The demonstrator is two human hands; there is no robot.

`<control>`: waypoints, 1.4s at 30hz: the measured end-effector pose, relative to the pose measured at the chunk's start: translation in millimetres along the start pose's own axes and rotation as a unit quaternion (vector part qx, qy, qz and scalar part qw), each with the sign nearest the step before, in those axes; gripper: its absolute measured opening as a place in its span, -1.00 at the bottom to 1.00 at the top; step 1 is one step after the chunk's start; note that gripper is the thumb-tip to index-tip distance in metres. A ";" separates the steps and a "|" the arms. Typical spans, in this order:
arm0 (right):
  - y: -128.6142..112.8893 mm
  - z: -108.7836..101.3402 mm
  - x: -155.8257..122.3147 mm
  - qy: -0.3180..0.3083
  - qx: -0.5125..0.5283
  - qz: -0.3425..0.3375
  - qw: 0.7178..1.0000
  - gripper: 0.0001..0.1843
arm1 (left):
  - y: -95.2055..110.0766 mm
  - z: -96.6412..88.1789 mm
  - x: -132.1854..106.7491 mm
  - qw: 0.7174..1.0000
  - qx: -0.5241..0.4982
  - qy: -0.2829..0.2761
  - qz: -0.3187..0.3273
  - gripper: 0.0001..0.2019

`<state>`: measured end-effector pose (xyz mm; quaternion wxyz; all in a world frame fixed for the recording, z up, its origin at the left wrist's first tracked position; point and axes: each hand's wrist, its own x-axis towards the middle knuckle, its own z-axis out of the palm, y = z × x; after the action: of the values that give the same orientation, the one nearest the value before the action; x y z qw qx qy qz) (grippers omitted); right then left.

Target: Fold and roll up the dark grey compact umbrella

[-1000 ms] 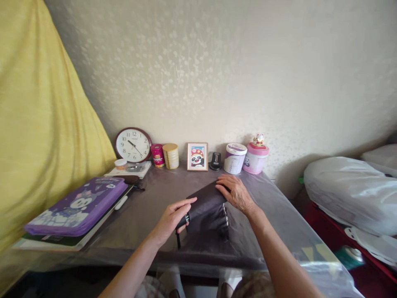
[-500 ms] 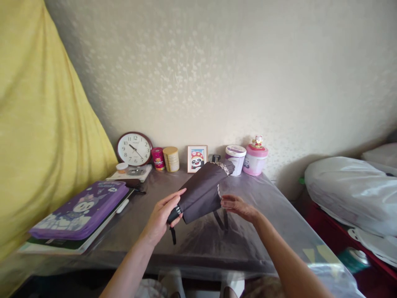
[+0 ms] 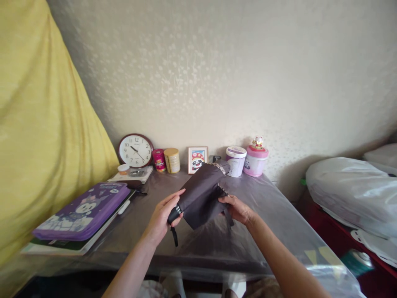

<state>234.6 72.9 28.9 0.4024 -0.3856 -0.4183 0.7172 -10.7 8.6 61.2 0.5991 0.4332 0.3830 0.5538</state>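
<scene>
A dark folding umbrella [image 3: 201, 194], closed but with loose canopy folds, is held tilted above the table, its patterned edge toward the wall. My left hand [image 3: 166, 211] is closed around its black handle end, with the thumb lying along the fabric. A short black wrist strap dangles below that hand. My right hand [image 3: 235, 208] pinches a loose fold of the canopy at its right side, between thumb and fingers. Beside those fingers hangs a dark fabric strap. Some of the right fingers are hidden behind the cloth.
A grey covered table [image 3: 266, 236] lies beneath. Along the wall stand a clock [image 3: 135, 150], two cans, a framed panda picture [image 3: 197, 160] and two tubs, one topped by a figurine. A purple case [image 3: 83, 211] rests on books at left. White bags [image 3: 350, 190] sit at right.
My right hand has closed on the canopy fold and pulls it outward, so the loose cloth spreads lower and wider. My left hand keeps its hold on the handle.
</scene>
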 end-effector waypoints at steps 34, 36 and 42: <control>-5.6 30.2 13.4 0.175 0.168 0.011 0.970 -0.80 | -35.4 11.8 2.8 0.833 0.498 -0.082 0.227 -0.58; -6.3 31.3 12.3 0.172 0.171 0.010 0.970 -0.80 | -32.9 12.5 1.8 0.844 0.480 -0.089 0.222 -0.57; -8.4 37.1 8.5 0.162 0.200 -0.011 0.966 -0.80 | -24.4 14.5 -3.0 0.876 0.445 -0.091 0.163 -0.43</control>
<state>200.5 72.5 47.8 0.5419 -0.4037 -0.2001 0.7095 10.8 4.0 43.0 0.2765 0.7588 0.4566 0.3733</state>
